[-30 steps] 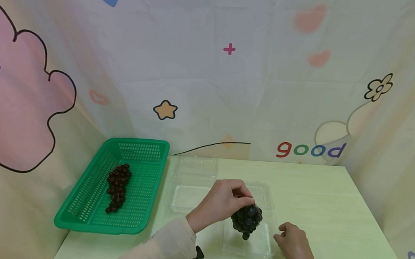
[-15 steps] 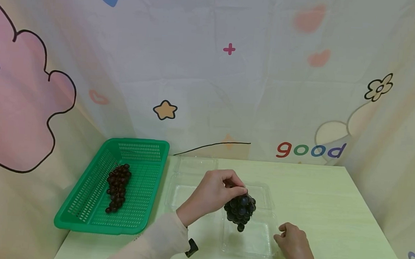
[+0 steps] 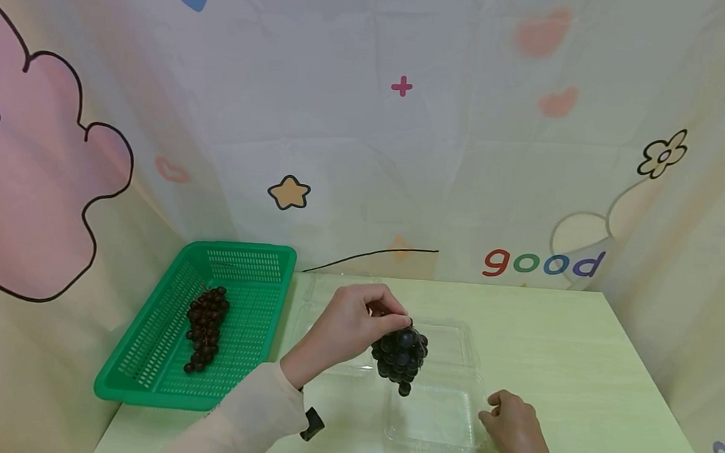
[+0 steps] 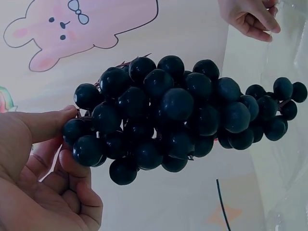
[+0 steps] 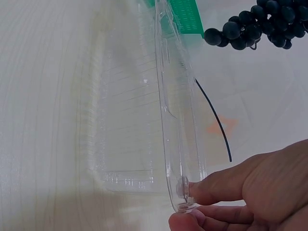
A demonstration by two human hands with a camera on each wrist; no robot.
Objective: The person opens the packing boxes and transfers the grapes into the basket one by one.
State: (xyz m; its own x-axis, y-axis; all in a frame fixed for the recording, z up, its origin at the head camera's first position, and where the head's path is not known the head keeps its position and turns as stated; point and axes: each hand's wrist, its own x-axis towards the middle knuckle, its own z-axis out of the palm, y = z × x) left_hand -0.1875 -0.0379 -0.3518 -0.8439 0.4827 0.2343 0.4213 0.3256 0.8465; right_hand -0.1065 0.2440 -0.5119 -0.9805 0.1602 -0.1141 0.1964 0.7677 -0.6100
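A bunch of dark, nearly black grapes (image 3: 400, 357) hangs in the air, pinched at its stem end by my left hand (image 3: 347, 324). In the left wrist view the bunch (image 4: 163, 115) stretches away from the thumb and fingertips. Below and slightly right of it, a clear plastic clamshell box (image 3: 444, 417) lies with its lid up on the table. My right hand (image 3: 517, 430) grips the right corner of this box; the right wrist view shows thumb and fingers around its rim (image 5: 166, 120).
To the left stands a green plastic basket (image 3: 159, 400) with a reddish-brown grape bunch (image 3: 207, 328) inside. A second clear box (image 3: 310, 317) sits behind my left hand, partly hidden. A printed curtain (image 3: 355, 150) borders the table's back edge.
My left hand has carried the dark grapes leftward and a little up and away from over the clear box. The right hand stays at the box's corner.
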